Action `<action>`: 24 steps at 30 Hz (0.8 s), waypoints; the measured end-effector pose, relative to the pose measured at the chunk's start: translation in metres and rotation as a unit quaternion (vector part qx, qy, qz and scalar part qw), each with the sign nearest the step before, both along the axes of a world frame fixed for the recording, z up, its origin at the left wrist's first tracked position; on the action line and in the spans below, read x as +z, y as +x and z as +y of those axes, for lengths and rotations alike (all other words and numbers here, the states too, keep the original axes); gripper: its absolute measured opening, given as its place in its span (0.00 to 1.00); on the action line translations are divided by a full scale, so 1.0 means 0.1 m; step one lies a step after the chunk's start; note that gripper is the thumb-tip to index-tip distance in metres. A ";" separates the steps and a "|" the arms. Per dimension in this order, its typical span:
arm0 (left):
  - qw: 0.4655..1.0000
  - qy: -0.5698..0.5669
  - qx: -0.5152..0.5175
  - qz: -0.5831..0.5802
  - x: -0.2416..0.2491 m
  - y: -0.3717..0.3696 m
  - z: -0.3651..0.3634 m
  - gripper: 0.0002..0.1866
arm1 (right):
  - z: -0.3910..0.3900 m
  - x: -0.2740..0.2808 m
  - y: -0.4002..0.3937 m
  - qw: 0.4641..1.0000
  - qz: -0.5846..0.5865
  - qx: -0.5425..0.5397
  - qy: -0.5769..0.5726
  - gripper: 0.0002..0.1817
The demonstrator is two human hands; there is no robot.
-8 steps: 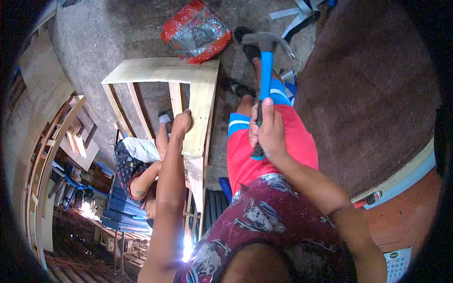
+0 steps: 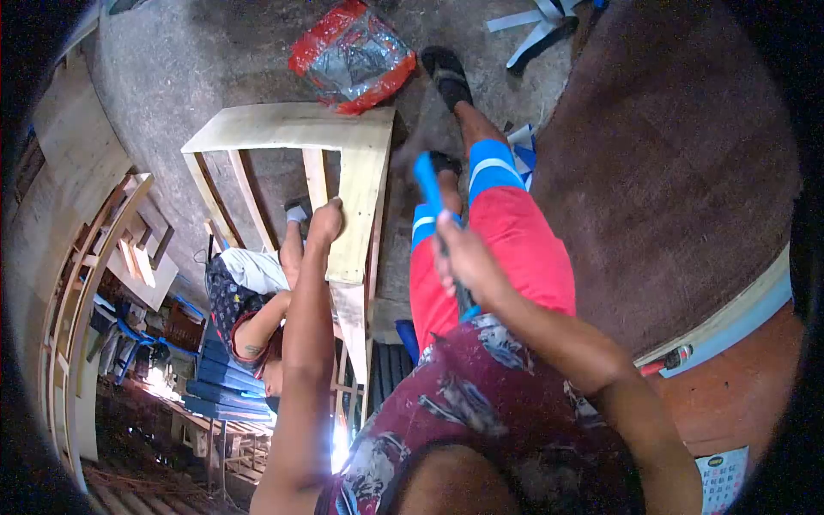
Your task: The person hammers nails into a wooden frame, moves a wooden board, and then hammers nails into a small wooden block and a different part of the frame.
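Observation:
My right hand [image 2: 468, 257] is wrapped round the handle of a blue and black hammer [image 2: 429, 182], over my red shorts. The hammer is blurred and its head is too smeared to make out. My left hand [image 2: 327, 221] rests closed on the edge of a pale plywood panel [image 2: 360, 206], part of a wooden frame with several slats. Its fingers are bent against the board; whether they hold something small is hidden.
Beyond the frame, a person [image 2: 245, 322] crouches at the left. A red and clear plastic bag [image 2: 356, 64] lies on the floor above the frame. A brown surface [image 2: 661, 189] curves along the right, with a calendar [image 2: 724, 481] below it.
The hammer has swung left and down toward the frame, and my right hand has shifted left with it. My left hand keeps its place on the panel.

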State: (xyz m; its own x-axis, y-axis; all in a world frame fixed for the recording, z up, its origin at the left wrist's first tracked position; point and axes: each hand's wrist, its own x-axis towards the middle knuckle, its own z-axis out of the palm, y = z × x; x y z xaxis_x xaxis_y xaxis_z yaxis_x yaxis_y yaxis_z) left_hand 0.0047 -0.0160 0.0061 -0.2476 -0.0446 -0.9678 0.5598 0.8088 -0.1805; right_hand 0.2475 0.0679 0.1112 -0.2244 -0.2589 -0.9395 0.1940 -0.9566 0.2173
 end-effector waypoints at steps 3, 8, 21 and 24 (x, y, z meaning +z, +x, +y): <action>0.999 0.005 -0.027 -0.037 -0.33 -0.13 -0.28 0.27 | 0.14 -0.20 -0.04 0.968 -0.047 -0.142 0.203 0.29; 0.999 0.027 -0.019 -0.012 -0.43 -0.15 -0.34 0.24 | -0.47 -0.27 -0.09 0.996 0.061 0.057 -0.028 0.31; 0.969 0.138 0.037 0.202 0.28 -0.34 0.10 0.27 | -0.56 -0.47 0.01 0.995 0.050 0.091 0.009 0.26; 0.909 0.299 0.268 0.113 0.89 -0.36 0.06 0.21 | -0.05 -0.12 0.00 0.961 0.112 0.202 0.155 0.17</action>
State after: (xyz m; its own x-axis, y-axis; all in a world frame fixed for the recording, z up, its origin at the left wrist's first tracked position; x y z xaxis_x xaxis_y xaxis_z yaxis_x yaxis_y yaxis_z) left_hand -0.0314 -0.0102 0.0954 -0.5407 0.2998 -0.7860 0.0601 0.9457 0.3194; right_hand 0.2479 0.0630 0.0993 -0.3706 -0.0838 -0.9250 0.5720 -0.8053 -0.1561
